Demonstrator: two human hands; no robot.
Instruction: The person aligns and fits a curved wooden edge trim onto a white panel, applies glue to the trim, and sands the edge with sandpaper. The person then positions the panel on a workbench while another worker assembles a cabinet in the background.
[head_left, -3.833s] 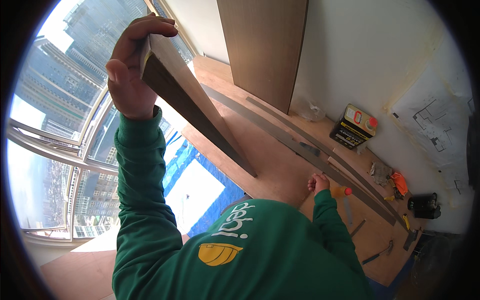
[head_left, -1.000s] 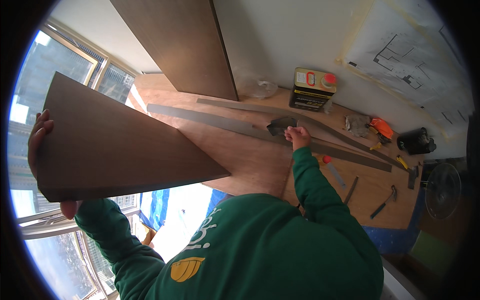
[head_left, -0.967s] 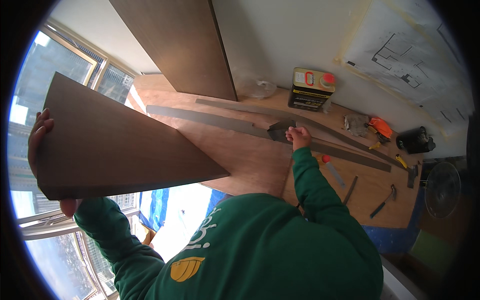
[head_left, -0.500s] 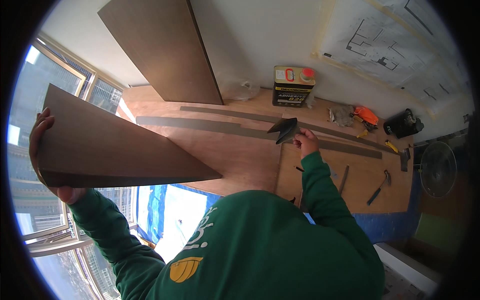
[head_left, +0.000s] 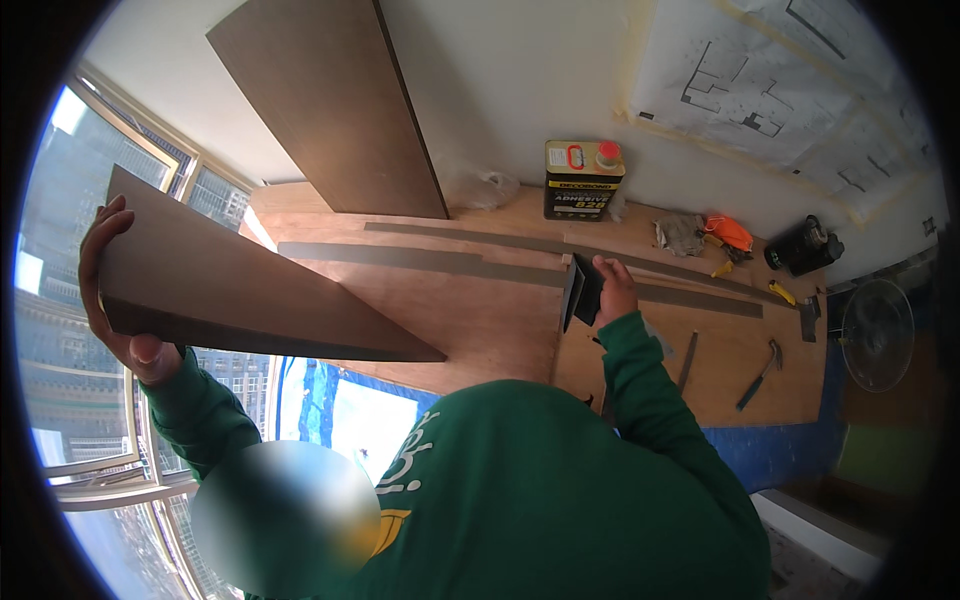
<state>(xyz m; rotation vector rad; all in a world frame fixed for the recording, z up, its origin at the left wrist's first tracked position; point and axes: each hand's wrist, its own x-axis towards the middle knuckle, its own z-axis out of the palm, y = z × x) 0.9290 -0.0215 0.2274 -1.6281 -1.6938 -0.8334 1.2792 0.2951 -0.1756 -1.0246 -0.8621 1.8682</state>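
My left hand (head_left: 118, 285) grips the raised end of a brown wood-faced board (head_left: 230, 290), with the fingers over its far edge and the thumb below. The board slants down to the right, and its pointed-looking far end reaches over the worktable (head_left: 470, 320). In my right hand (head_left: 617, 292) is a folded dark sheet (head_left: 582, 292) that looks like sandpaper, pinched by the fingers and held apart from the board. Beneath that hand lie long, thin grey-brown strips (head_left: 420, 262) on the table.
A larger brown panel (head_left: 335, 110) leans on the wall. Along the back stand an adhesive can (head_left: 583, 190), a crumpled rag (head_left: 680, 236), an orange item (head_left: 730, 232) and a black cylindrical thing (head_left: 800, 250). A hammer (head_left: 760, 375) lies at the right. Windows (head_left: 70, 300) border the left.
My left hand and the board have shifted slightly right. In my right hand, the dark sheet has turned more upright and its flaps have come closer together.
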